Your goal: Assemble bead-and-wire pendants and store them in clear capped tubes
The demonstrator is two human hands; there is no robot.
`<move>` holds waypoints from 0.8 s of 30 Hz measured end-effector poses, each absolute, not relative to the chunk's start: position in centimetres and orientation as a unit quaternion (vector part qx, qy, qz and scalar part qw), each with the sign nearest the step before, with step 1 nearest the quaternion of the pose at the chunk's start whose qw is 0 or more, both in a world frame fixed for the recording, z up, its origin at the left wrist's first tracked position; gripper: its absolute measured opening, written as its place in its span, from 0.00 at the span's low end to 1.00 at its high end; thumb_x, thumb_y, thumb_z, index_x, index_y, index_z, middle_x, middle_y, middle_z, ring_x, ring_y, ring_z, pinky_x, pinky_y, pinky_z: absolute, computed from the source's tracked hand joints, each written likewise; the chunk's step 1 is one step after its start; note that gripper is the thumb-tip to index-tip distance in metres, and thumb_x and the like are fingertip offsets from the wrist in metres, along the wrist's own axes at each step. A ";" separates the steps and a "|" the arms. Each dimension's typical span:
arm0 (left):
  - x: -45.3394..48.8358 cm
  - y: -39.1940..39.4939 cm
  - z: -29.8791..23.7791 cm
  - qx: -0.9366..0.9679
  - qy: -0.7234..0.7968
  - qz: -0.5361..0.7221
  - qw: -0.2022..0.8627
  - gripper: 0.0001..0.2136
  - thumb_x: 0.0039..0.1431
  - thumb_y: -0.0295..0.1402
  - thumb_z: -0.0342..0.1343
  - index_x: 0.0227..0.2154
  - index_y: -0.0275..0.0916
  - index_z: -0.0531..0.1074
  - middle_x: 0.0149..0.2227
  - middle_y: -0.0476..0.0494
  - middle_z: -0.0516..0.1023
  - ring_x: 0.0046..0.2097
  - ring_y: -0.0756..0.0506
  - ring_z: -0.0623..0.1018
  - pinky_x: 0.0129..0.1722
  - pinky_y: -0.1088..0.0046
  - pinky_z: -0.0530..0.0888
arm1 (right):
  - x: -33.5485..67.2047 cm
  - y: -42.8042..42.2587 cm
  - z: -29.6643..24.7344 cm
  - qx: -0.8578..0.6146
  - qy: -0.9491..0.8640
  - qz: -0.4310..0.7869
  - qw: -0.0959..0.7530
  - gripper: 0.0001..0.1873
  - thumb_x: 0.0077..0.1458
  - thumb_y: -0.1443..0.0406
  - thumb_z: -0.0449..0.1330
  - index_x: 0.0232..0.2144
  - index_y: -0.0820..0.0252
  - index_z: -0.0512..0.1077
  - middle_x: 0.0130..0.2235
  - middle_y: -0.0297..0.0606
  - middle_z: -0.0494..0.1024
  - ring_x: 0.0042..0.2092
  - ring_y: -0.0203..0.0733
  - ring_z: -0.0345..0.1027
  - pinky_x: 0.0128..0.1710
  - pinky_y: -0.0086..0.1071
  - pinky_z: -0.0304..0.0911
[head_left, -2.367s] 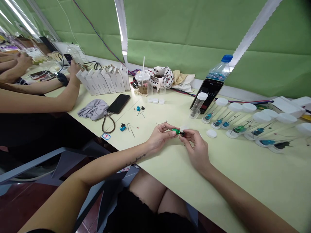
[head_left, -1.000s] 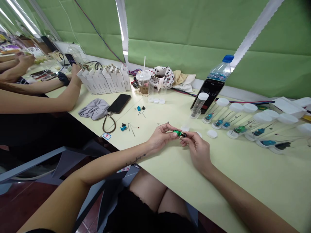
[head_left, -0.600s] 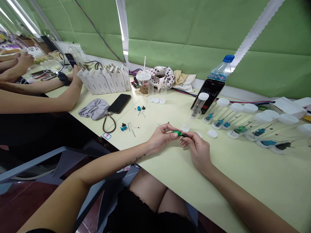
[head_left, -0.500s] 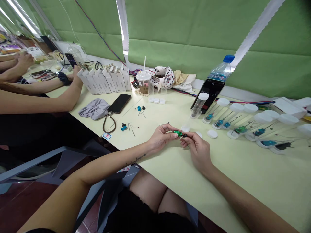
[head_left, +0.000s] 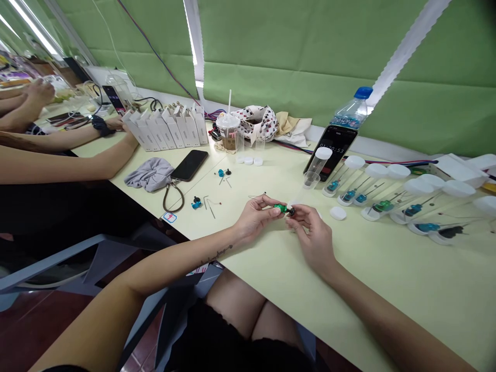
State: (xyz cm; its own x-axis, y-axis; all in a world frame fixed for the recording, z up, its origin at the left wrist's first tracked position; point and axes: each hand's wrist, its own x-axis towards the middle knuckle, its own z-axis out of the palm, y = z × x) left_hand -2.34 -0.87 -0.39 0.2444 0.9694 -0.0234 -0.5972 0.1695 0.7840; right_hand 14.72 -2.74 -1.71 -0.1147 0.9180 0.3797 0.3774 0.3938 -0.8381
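Between finger and thumb, my left hand pinches a small shiny green part. A black knob-like end sticks out of its right side, and my right hand has its fingertips closed on that end. Both hands are just above the table. Behind them a clear plastic tube is partly in view. To the left lie small blue parts with black pieces and thin hex keys. A loose white cap lies to the right of my hands.
Capped clear tubes with blue and green parts stand in rows at right. Behind them are a phone showing a timer and a water bottle. White boxes, an iced drink and a co-worker's arm are further left.
Both hands have shifted slightly up and left with the green part, whose black end now shows more clearly. The co-worker's hand has moved down behind the white boxes.
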 end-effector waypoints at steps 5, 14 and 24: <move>-2.3 -0.8 -0.7 0.345 0.269 0.534 0.724 0.13 0.41 0.29 0.70 0.29 0.33 0.72 0.37 0.42 0.81 0.38 0.48 0.79 0.46 0.66 0.71 | 14.8 -2.9 -1.8 -0.469 -0.678 0.291 0.486 0.10 0.59 0.60 0.57 0.43 0.57 0.68 0.36 0.38 0.78 0.35 0.42 0.74 0.37 0.41 0.72; -2.4 -1.0 -0.4 0.352 0.275 0.528 0.723 0.15 0.40 0.31 0.71 0.29 0.33 0.72 0.36 0.42 0.81 0.38 0.48 0.79 0.48 0.64 0.71 | 14.8 -2.9 -1.9 -0.464 -0.659 0.336 0.487 0.09 0.60 0.60 0.56 0.41 0.57 0.69 0.31 0.35 0.76 0.31 0.39 0.73 0.32 0.37 0.72; -2.4 -1.0 -0.3 0.352 0.278 0.524 0.724 0.15 0.39 0.31 0.71 0.29 0.33 0.72 0.36 0.41 0.81 0.38 0.47 0.79 0.48 0.64 0.71 | 14.9 -2.8 -1.8 -0.462 -0.664 0.342 0.479 0.09 0.61 0.61 0.55 0.41 0.58 0.69 0.29 0.34 0.76 0.30 0.38 0.72 0.33 0.36 0.71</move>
